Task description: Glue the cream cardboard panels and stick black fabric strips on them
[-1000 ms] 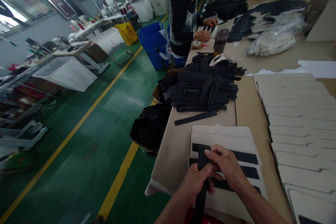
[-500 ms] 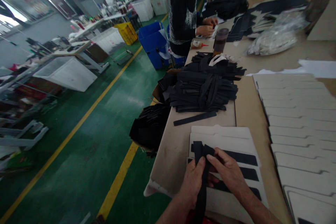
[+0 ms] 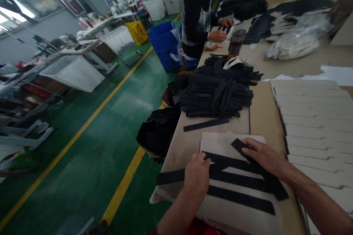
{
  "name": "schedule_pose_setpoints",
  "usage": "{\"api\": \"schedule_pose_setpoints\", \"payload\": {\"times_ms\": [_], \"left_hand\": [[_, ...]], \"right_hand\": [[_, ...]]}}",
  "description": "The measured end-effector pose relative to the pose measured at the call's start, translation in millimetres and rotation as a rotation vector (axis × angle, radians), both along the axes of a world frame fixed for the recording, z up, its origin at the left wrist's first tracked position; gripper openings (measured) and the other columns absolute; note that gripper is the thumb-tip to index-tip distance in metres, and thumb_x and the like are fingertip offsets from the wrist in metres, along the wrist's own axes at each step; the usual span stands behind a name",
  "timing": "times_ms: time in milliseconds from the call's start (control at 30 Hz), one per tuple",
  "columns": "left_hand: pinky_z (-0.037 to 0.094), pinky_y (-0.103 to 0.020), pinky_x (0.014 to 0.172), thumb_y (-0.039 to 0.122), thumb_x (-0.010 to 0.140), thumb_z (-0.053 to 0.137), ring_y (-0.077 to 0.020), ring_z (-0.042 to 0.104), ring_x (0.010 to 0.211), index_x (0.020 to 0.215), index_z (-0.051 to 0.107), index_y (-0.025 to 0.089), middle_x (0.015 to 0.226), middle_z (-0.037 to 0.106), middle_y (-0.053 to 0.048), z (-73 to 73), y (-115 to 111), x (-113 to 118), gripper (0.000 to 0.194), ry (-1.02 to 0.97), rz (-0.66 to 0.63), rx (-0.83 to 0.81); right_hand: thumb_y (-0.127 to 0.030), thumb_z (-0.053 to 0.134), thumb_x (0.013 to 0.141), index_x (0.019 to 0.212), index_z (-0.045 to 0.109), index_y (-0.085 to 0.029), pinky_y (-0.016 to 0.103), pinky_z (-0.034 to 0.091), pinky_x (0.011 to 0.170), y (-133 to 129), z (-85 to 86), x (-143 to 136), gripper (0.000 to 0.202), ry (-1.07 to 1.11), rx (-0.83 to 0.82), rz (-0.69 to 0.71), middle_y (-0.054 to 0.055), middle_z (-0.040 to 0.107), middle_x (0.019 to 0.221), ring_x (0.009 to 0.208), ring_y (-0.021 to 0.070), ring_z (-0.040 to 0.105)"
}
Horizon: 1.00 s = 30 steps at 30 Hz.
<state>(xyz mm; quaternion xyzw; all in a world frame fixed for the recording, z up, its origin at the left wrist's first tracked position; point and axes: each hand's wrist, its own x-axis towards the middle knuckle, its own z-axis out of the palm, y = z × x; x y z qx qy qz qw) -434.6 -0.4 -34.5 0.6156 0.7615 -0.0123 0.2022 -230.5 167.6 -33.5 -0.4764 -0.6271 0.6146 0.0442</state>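
Observation:
Pale boards (image 3: 217, 140) lie overlapped at the table's near edge, crossed by dark strips (image 3: 242, 200). My left hand (image 3: 197, 174) is closed on a black strip (image 3: 170, 177) that sticks out to its left; its fingertips rest at the left ends of the strips on the boards. My right hand (image 3: 260, 154) pinches another black strip (image 3: 275, 187), which slants down to the right across the boards. Beyond them lies a single loose strip (image 3: 206, 125), and behind it a big heap of black strips (image 3: 217, 91).
Rows of overlapped pale boards (image 3: 309, 117) fill the table's right side. A dark cup (image 3: 236, 42) and a plastic bag (image 3: 295, 44) stand farther back. A person (image 3: 195, 14) works at the far left edge. A box of black pieces (image 3: 157, 132) is beside the table.
My hands, together before over the boards with black strips between them, have moved apart. The left has gone slightly left, the right has gone right and up, each with a strip.

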Motion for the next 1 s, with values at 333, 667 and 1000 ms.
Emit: {"api": "schedule_pose_setpoints", "payload": {"times_ms": [333, 667, 1000], "left_hand": [[0.055, -0.032, 0.080, 0.010, 0.094, 0.044, -0.0230, 0.053, 0.106, 0.131, 0.052, 0.018, 0.130, 0.054, -0.008, -63.6, 8, 4, 0.038, 0.197, 0.025, 0.004], [0.055, -0.031, 0.081, 0.012, 0.094, 0.044, -0.0225, 0.053, 0.105, 0.127, 0.054, 0.018, 0.128, 0.055, -0.007, -69.9, 7, 3, 0.035, 0.190, 0.022, 0.007], [0.056, -0.032, 0.081, 0.013, 0.095, 0.048, -0.0232, 0.053, 0.108, 0.132, 0.052, 0.020, 0.137, 0.050, -0.008, -72.7, 7, 3, 0.038, 0.213, 0.021, 0.014]], "right_hand": [[-0.028, 0.062, 0.074, 0.076, 0.069, -0.022, 0.027, 0.041, 0.064, 1, -47.8, -94, 0.010, -0.085, 0.300, 0.321, -0.002, 0.068, 0.069, 0.067, 0.0161, 0.060], [-0.024, 0.062, 0.083, 0.083, 0.069, -0.022, 0.024, 0.040, 0.067, -3, -75.3, -118, 0.008, -0.237, 0.394, 0.383, -0.001, 0.072, 0.079, 0.074, 0.0139, 0.062], [-0.026, 0.062, 0.087, 0.090, 0.068, -0.021, 0.028, 0.038, 0.075, -8, -75.0, -123, 0.008, -0.392, 0.524, 0.452, 0.004, 0.073, 0.092, 0.089, 0.0189, 0.064]]}}
